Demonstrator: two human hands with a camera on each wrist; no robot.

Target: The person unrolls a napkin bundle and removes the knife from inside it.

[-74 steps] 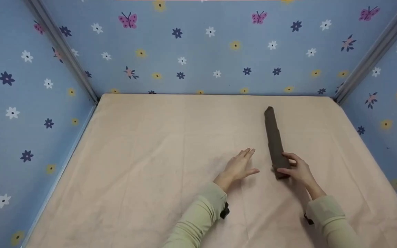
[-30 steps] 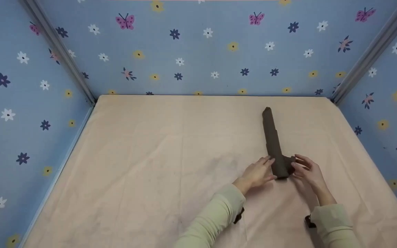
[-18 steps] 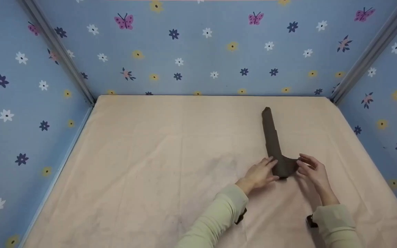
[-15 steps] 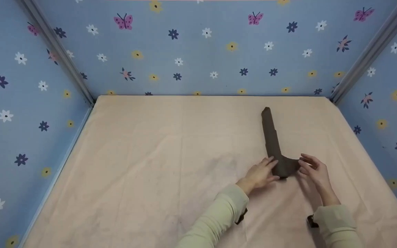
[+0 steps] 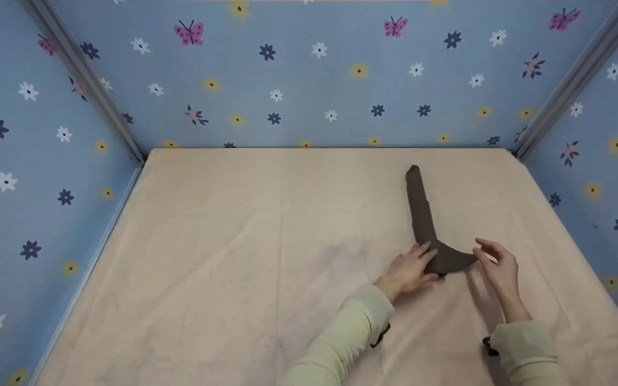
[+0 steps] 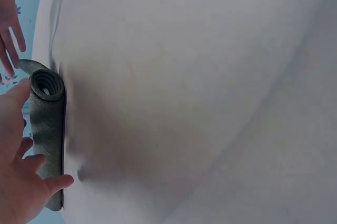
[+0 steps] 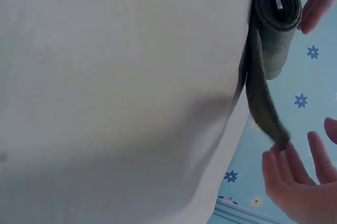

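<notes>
A dark grey-green rolled cloth (image 5: 420,214) lies lengthwise on the right half of the table, and its spiral end shows in the left wrist view (image 6: 46,84). A loose flap of it sticks out to the right at the near end. My right hand (image 5: 501,268) pinches the tip of that flap between thumb and fingers, lifting it off the table; the right wrist view shows the flap (image 7: 260,97) stretched toward the fingertips. My left hand (image 5: 408,271) rests against the near end of the roll, fingers extended over its left side, thumb apart.
A pale peach cloth (image 5: 207,241) with creases covers the table. Blue walls (image 5: 309,69) with flowers and butterflies close off the back and both sides, with grey metal posts (image 5: 86,80) at the back corners.
My left hand has come in from the left onto the roll. My right hand has moved rightward, drawing the loose flap out farther from the roll.
</notes>
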